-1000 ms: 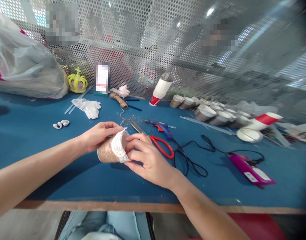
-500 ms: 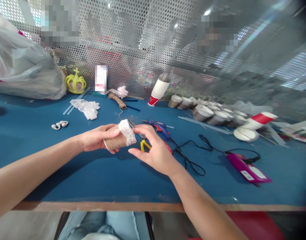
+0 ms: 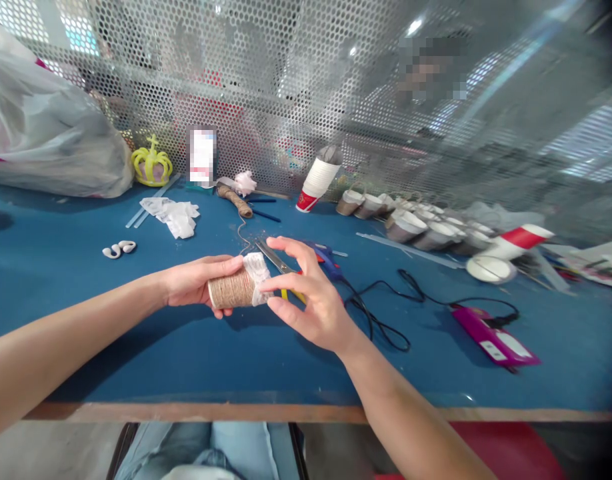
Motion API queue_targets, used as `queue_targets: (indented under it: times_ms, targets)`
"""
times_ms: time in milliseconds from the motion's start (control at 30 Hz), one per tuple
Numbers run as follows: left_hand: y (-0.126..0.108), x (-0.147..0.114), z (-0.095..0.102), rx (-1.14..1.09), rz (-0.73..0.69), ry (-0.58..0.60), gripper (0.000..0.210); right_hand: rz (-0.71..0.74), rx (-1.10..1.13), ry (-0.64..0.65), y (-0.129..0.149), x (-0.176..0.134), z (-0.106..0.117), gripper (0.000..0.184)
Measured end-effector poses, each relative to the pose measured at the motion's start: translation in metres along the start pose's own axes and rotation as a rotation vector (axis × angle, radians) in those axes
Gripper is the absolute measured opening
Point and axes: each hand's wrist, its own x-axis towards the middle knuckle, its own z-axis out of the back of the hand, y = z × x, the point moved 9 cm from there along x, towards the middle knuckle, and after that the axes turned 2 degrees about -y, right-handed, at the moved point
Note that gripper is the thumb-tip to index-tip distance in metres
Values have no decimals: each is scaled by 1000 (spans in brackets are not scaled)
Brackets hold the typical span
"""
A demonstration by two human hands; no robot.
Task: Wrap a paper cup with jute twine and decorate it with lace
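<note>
A paper cup wrapped in brown twine (image 3: 232, 289) lies sideways in my left hand (image 3: 199, 280), whose thumb is on top and fingers underneath. White lace (image 3: 257, 272) covers the end that points right. My right hand (image 3: 313, 300) is at that end with its fingers apart; a middle fingertip meets the lace edge, and I cannot tell how firmly it touches. Scissors (image 3: 277, 257) with yellow and red handles lie behind my right hand, partly hidden by it. A blue glue gun (image 3: 327, 259) is just beyond, also partly covered.
Across the back stand a yellow crown ornament (image 3: 153, 163), a phone (image 3: 203, 157), a twine roll (image 3: 235, 200), stacked paper cups (image 3: 319, 179) and several wrapped cups (image 3: 409, 225). White lace scraps (image 3: 173, 215) lie left. A black cable (image 3: 381, 320) runs to a purple power strip (image 3: 496, 337).
The cup has tilted level and its lace end has dropped slightly. My right hand's fingers have spread and moved against the lace edge. More of the scissors' blades shows.
</note>
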Motion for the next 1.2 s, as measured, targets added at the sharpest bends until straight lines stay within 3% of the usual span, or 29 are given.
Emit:
queue_targets:
  times_ms: [200, 467, 867, 967, 1067, 1200]
  targets:
    - [-1, 0, 1, 76, -19, -60, 54, -98, 23, -1, -11, -2, 0, 23]
    - [-2, 1, 6, 211, -61, -138, 63, -60, -31, 0, -9, -1, 0, 24]
    - [-21, -2, 12, 679, -302, -295, 61, -114, -51, 9, -19, -2, -3, 28]
    - [-24, -4, 11, 724, -348, -321, 64, -142, -13, -97, -22, -2, 7, 24]
    - [-30, -8, 11, 797, -400, -392, 71, -278, 42, -202, -36, -4, 16, 16]
    - [-41, -15, 6, 933, -529, -471, 78, -403, 136, 11, -46, -6, -9, 17]
